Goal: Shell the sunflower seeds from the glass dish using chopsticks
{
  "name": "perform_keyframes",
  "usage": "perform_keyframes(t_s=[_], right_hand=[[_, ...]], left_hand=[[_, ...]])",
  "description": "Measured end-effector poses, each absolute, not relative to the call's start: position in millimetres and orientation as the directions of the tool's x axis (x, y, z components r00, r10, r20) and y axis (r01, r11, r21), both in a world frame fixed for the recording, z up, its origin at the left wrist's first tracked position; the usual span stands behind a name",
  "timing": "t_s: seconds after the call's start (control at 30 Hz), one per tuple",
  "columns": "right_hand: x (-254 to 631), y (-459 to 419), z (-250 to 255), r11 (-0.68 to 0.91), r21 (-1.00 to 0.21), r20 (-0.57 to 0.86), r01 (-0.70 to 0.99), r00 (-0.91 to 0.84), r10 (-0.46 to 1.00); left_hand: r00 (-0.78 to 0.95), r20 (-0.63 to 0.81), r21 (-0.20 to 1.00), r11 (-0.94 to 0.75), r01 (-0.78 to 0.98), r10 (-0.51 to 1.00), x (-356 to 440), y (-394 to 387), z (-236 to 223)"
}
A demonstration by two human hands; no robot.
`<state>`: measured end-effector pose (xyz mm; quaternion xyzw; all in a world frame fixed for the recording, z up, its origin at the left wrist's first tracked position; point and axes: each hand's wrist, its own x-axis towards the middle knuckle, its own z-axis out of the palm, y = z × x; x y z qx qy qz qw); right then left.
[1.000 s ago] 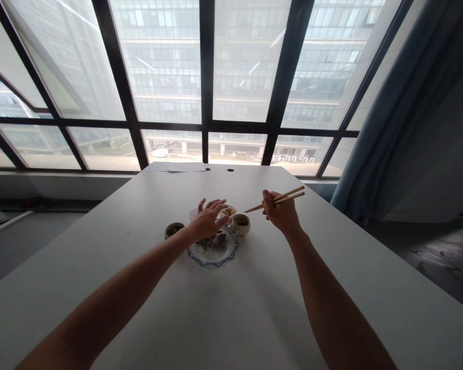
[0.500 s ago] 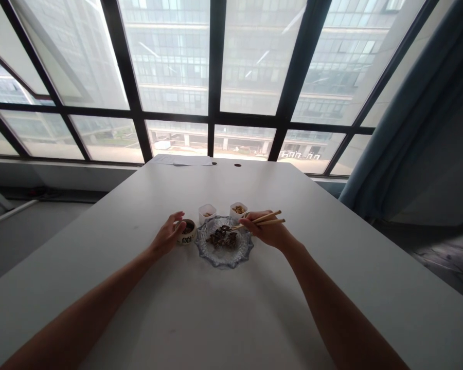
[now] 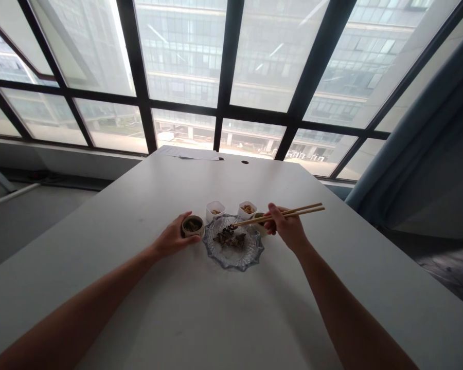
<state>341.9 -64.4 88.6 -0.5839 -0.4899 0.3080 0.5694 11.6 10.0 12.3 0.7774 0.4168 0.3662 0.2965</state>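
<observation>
My left hand (image 3: 177,234) curls around a small round cup (image 3: 193,234) with dark contents, gripping its side at the left of a scalloped glass plate (image 3: 216,258). A pile of dark, dried-looking pieces (image 3: 230,238) lies on that plate. Over the plate's right side, my right hand (image 3: 287,226) is closed on a pair of chopsticks (image 3: 301,209). Their tips touch or hover at the top of the pile; which one I cannot tell. Beneath the chopsticks, a second small cup (image 3: 260,224) is partly hidden by my right hand.
Behind the plate stand two small white containers, a left one (image 3: 215,210) and a right one (image 3: 247,209), with brownish bits inside. Papers (image 3: 189,153) lie at the far end of the white table (image 3: 216,313). Windows rise beyond; a blue curtain (image 3: 412,133) hangs at right.
My right hand has drawn back to the right, and the chopsticks now lie flatter, with more length showing. My left hand has wrapped further around its cup. The camera view has shifted slightly.
</observation>
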Motion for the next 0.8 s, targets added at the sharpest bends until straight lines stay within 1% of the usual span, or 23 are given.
perform_keyframes(t_s=[0.07,0.13,0.3,0.4,0.47,0.53,0.57,0.6,0.67,0.73,0.8], right_hand=[[345.9,-60.2,87.9,0.096,-0.992,0.122,0.084,0.406,0.906],[348.6,-57.9,87.7,0.086,-0.996,0.084,0.014,0.412,0.907],[349.2,-58.1,88.6,0.082,-0.997,0.081,0.015,0.391,0.917],[343.5,-61.3,91.7,0.113,-0.991,0.132,0.07,0.388,0.912],[334.0,-66.3,94.0,0.191,-0.971,0.233,0.143,0.397,0.888],[319.0,-74.5,95.3,0.325,-0.917,0.394,0.233,0.388,0.833],[309.9,-79.6,95.4,0.404,-0.871,0.485,0.281,0.355,0.799],[300.4,-85.1,95.1,0.481,-0.812,0.573,0.33,0.298,0.764],[281.5,-96.0,93.7,0.628,-0.659,0.719,0.415,0.099,0.688],[265.8,-104.6,91.5,0.735,-0.513,0.797,0.444,-0.071,0.599],[254.7,-109.6,88.5,0.794,-0.422,0.834,0.438,-0.156,0.529]], left_hand=[[0.399,0.328,0.754,-0.491,0.436,0.856,11.9,9.0,13.7],[0.407,0.326,0.752,-0.495,0.435,0.853,12.1,8.4,14.6],[0.402,0.334,0.749,-0.499,0.436,0.853,12.6,7.7,16.0],[0.396,0.357,0.74,-0.515,0.434,0.846,12.5,7.0,16.5],[0.401,0.38,0.725,-0.538,0.431,0.834,12.3,6.1,16.4],[0.409,0.416,0.698,-0.573,0.429,0.812,12.4,4.6,16.0],[0.412,0.438,0.681,-0.594,0.428,0.799,12.5,3.7,15.8],[0.412,0.462,0.662,-0.615,0.428,0.785,12.6,2.7,15.8],[0.405,0.513,0.622,-0.653,0.431,0.756,12.9,0.8,16.1],[0.39,0.564,0.593,-0.685,0.424,0.728,13.0,-0.6,16.9],[0.368,0.61,0.573,-0.711,0.409,0.702,13.3,-1.3,17.6]])
